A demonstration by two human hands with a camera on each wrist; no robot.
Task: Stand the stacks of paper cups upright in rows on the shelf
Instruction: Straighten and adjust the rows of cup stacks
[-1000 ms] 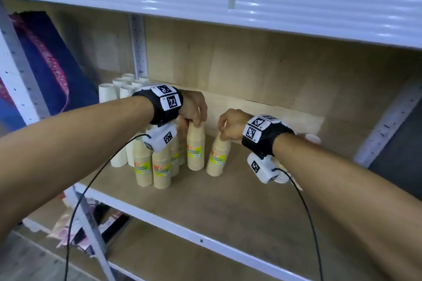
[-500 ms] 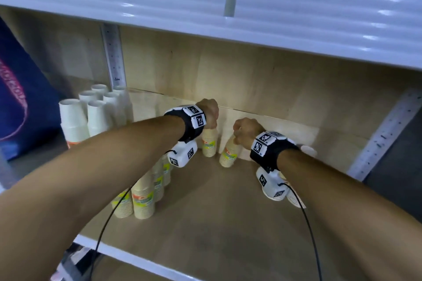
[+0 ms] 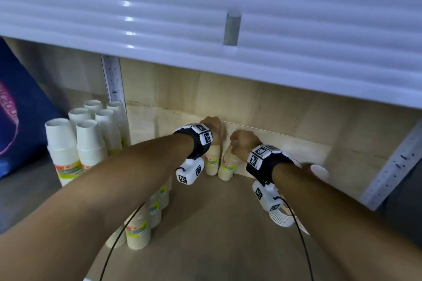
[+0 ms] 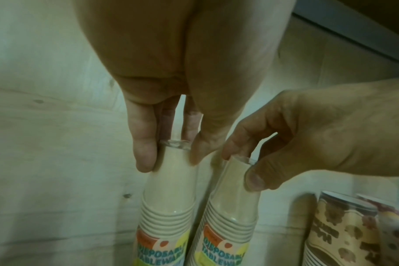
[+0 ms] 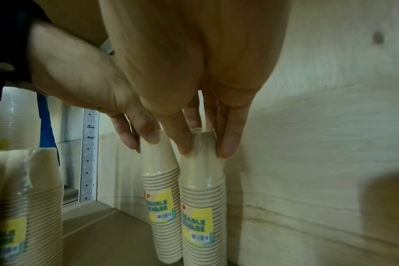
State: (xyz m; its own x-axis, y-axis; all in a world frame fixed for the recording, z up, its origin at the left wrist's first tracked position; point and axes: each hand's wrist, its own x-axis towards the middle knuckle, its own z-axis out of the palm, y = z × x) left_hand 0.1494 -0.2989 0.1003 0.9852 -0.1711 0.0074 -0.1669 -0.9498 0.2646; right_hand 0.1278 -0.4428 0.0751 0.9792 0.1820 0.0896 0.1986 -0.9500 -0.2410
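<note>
Two wrapped stacks of beige paper cups stand side by side at the back of the wooden shelf (image 3: 228, 246), against the back wall. My left hand (image 3: 214, 130) pinches the top of the left stack (image 3: 212, 163); the left wrist view shows its fingers (image 4: 143, 158) and thumb around the stack's (image 4: 169, 198) top cup. My right hand (image 3: 239, 141) pinches the top of the right stack (image 3: 227, 167), which leans slightly. In the right wrist view its fingers (image 5: 226, 149) clasp that stack (image 5: 203, 198), next to the left stack (image 5: 162, 180).
A row of beige cup stacks (image 3: 138, 232) stands at the front left under my left arm. White cup stacks (image 3: 89, 141) fill the neighbouring bay, beside a blue bag (image 3: 20, 121). Patterned stacks (image 3: 282, 217) lie at the right. A white shelf beam (image 3: 205, 29) hangs close overhead.
Both hands have carried their stacks from beside the front row deep to the shelf's back wall. The head has moved forward, closer to the upper beam.
</note>
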